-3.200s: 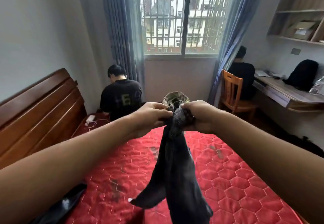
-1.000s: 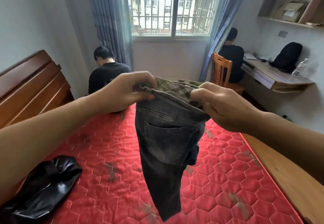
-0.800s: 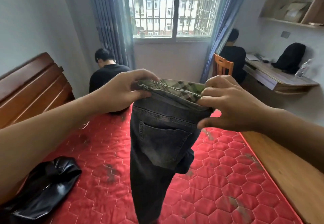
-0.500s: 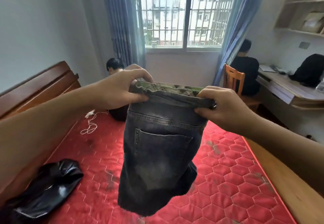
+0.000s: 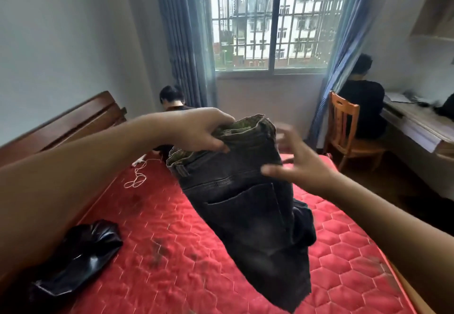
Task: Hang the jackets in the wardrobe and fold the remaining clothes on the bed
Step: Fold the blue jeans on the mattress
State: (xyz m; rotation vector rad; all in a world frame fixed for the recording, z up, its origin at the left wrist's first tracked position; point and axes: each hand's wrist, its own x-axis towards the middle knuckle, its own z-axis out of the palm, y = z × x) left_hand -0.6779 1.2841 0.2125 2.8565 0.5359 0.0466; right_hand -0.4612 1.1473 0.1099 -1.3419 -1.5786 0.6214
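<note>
Where the red quilted bed [image 5: 172, 277] runs into the lower left corner, a black glossy garment [image 5: 76, 259] lies crumpled on it, below the wooden headboard [image 5: 73, 127].

- Item: white cable [image 5: 137, 176], looped on the mattress near the far edge.
- Item: seated person [image 5: 172, 97], back turned, beyond the bed.
- Item: left hand [image 5: 196, 129], fingers curled over the waistband of the jeans [image 5: 245, 203] with the thumb pinching from below. It alone carries them.
- The dark grey jeans hang above the mattress, with the back pocket facing the camera and plaid lining showing at the top.
- Item: right hand [image 5: 302, 166], fingers spread and gripping nothing. The thumb tip is at the jeans' right edge, but blur hides whether it touches.
- Item: barred window [image 5: 270, 19].
- Item: wooden chair [image 5: 344, 127] with a second person [image 5: 363, 107] seated at the desk [image 5: 417, 127].
</note>
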